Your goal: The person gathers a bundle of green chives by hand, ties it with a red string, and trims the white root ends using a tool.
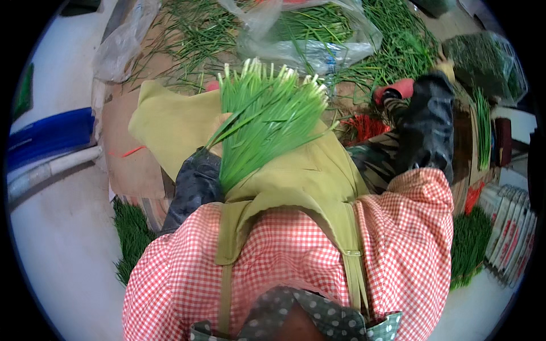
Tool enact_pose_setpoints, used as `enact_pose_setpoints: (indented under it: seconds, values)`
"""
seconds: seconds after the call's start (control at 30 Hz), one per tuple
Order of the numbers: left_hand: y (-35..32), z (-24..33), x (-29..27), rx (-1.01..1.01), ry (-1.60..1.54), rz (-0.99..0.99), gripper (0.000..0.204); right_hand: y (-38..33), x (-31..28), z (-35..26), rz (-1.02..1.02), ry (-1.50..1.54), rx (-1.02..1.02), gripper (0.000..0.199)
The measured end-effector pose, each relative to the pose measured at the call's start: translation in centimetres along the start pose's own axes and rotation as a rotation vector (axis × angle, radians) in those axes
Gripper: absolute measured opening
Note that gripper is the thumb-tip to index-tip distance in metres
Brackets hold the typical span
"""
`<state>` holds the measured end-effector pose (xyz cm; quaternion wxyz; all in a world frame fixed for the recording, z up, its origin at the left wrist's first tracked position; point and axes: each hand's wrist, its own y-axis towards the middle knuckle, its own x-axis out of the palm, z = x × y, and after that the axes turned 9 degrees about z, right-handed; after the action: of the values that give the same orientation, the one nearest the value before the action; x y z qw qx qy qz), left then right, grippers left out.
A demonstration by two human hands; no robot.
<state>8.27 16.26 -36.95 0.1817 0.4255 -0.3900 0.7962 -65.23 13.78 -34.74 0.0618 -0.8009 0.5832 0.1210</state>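
A dotted collar (273, 311) lies nearest; beyond, the partly hidden left hand (216, 149) grips a green-stalk bundle (264, 125) over the apron's (307, 176) far edge, while the right hand (446, 68), closure indiscernible, is near a clear bag (486, 65). A loosened left grip could scatter the bundle; its white ends (286, 75) point away, long axis leaning right.

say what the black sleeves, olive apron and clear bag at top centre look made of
Black sleeves: perhaps vinyl or coated fabric, glossy, creases catching light. Olive apron: likely cloth, matte, softly draped. Clear bag: apparently plastic film, shiny, transparent, crumpled.
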Motion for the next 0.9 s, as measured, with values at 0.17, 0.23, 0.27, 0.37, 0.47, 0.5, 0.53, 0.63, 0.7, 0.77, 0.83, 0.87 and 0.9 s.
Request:
enact_pose_setpoints:
  seconds: [0.17, 0.23, 0.27, 0.37, 0.47, 0.5, 0.53, 0.63, 0.7, 0.77, 0.83, 0.87, 0.9]
  values:
    - [-2.5, 0.1, 0.6, 0.085, 0.029, 0.177, 0.035, -20.9, 14.3, -8.3, -0.507, -0.245, -0.349, 0.031]
    - [-0.8, 0.0, 2.1, 0.073, 0.045, 0.181, 0.039, -25.6, 19.0, -9.8, -0.618, -0.409, -0.59, 0.029]
    - [-0.5, -0.3, 2.6, 0.099, 0.049, 0.224, 0.042, -28.1, 22.4, -9.5, -0.657, -0.535, -0.738, 0.028]
    - [-2.1, -0.7, 5.3, 0.215, 0.034, 0.351, 0.048, -43.3, 19.7, -14.0, -0.7, -0.249, -1.122, 0.018]
    - [-4.6, -0.3, 6.1, 0.03, -0.037, 0.138, 0.064, -46.9, 18.2, -12.9, -0.955, -0.062, -0.658, 0.031]
    - [-5.5, -0.2, 5.6, -0.052, -0.015, 0.086, 0.062, -47.4, 18.0, -12.8, -0.966, -0.083, -0.548, 0.035]
    - [-5.3, -0.6, 4.5, -0.155, -0.009, -0.005, 0.06, -47.3, 17.7, -12.2, -0.95, -0.142, -0.458, 0.04]
    - [-5.2, -0.9, 7.6, -0.21, 0.367, 0.082, 0.053, -47.0, 18.5, -11.0, -0.913, -0.113, -0.457, 0.039]
    - [-4.8, -1.2, 7.7, -0.144, 0.467, 0.053, 0.051, -43.8, 20.1, -8.1, -0.731, -0.091, -1.011, 0.025]
    - [-5.1, -1.0, 7.5, -0.12, 0.496, 0.094, 0.049, -37.9, 19.2, -7.9, -0.749, -0.215, -0.608, 0.024]
    - [-5.6, -0.4, 6.4, -0.158, 0.457, 0.132, 0.047, -31.4, 17.0, -6.5, -0.639, -0.243, -0.436, 0.034]
    - [-5.8, -0.1, 5.0, -0.202, 0.403, 0.155, 0.046, -29.9, 14.5, -6.0, -0.723, -0.277, -0.173, 0.049]
    - [-6.0, 0.1, 4.2, -0.244, 0.347, 0.174, 0.045, -28.5, 11.9, -5.6, -0.773, -0.334, 0.086, 0.065]
